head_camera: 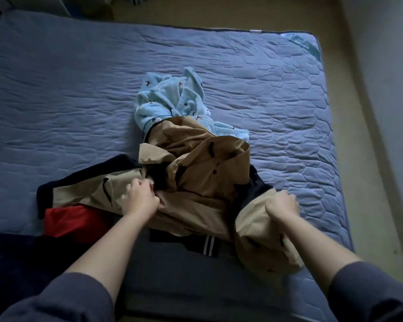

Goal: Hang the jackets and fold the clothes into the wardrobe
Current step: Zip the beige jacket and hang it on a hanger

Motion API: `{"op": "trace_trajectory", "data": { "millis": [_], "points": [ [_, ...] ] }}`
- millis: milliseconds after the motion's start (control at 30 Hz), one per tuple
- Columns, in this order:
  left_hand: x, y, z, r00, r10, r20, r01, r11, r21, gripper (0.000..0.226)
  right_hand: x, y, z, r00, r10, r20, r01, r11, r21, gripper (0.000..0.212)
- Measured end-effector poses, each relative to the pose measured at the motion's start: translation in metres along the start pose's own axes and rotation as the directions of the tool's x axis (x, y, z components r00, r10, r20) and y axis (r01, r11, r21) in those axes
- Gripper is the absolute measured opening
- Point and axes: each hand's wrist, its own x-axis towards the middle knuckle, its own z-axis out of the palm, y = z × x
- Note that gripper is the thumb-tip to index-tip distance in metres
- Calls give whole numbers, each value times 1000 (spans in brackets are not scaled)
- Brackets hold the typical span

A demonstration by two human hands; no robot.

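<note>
Your left hand [141,197] has its fingers curled into a bunch of cloth near the middle of the tan jacket [196,173], knuckles up and thumb tucked against the fabric. Your right hand [282,206] grips the jacket's lighter tan part at its right side. Its fingers are curled down over a gathered fold, though motion blur hides exactly how they lie. Both grey sleeves [63,298] are pushed up your forearms.

The jacket lies crumpled and open on top of a heap of clothes, with dark buttons and a dark tab showing on its upper panels. A navy garment [56,182] spreads out from under its left side and shows again at its right side. A red garment [72,219] sits just below the navy one, by your left forearm. A black piece with white stripes [207,246] pokes out from under the jacket's near edge. Beyond the jacket and touching its far edge is a rumpled pale-blue fleece garment [172,101] printed with small dark figures.

All of this rests on a blue quilted mattress [79,89], near its front edge. A dark grey cloth [172,275] covers the strip closest to you. The mattress sits on a beige floor [219,15], with a pale wall [393,66] along the right.
</note>
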Motion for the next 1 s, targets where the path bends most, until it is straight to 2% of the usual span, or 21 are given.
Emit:
{"op": "trace_trajectory", "data": {
  "millis": [67,133,233,300,367,400,467,500,567,667,767,800,867,933,1000],
  "points": [
    [17,-8,-1,996,15,-88,-11,999,39,48,4,-21,12,992,-123,-26,123,992,0,51],
    [40,-13,3,995,32,-99,-33,999,-11,77,16,-40,28,965,-263,15,262,963,69,63],
    [78,-10,19,996,-71,58,78,988,-131,117,45,-54,55,949,-300,101,257,916,307,97],
    [96,-11,40,972,-162,168,201,946,-252,126,62,-59,77,951,-285,117,200,860,469,111],
    [107,-11,66,941,-191,280,280,902,-327,121,71,-65,97,957,-266,116,148,793,591,107],
    [110,-11,79,928,-171,331,276,912,-304,112,76,-68,106,961,-258,102,156,807,569,93],
    [113,-12,98,929,-130,347,214,953,-214,79,80,-73,119,968,-237,83,194,914,356,60],
    [115,-13,102,937,-147,315,216,957,-194,62,80,-73,123,977,-201,75,176,949,261,45],
    [115,-12,102,951,-201,236,245,953,-177,41,76,-72,125,990,-130,59,108,953,284,35],
    [101,-10,85,979,-192,70,200,969,-141,31,63,-66,115,994,-91,-57,106,916,388,31],
    [62,-9,63,981,-59,-183,41,994,-99,29,34,-58,89,977,-134,-166,202,828,523,21],
    [47,-8,55,969,3,-247,-35,991,-128,26,21,-55,78,969,-161,-188,241,789,565,18],
    [19,-2,32,949,87,-302,-180,938,-298,17,-4,-48,50,948,-216,-235,317,731,605,14],
    [-9,10,0,945,80,-317,-234,844,-483,7,-31,-39,14,921,-251,-297,385,699,602,14],
    [-36,22,-39,928,26,-372,-247,790,-561,12,-58,-29,-30,889,-264,-374,447,679,582,13]
  ]
}}
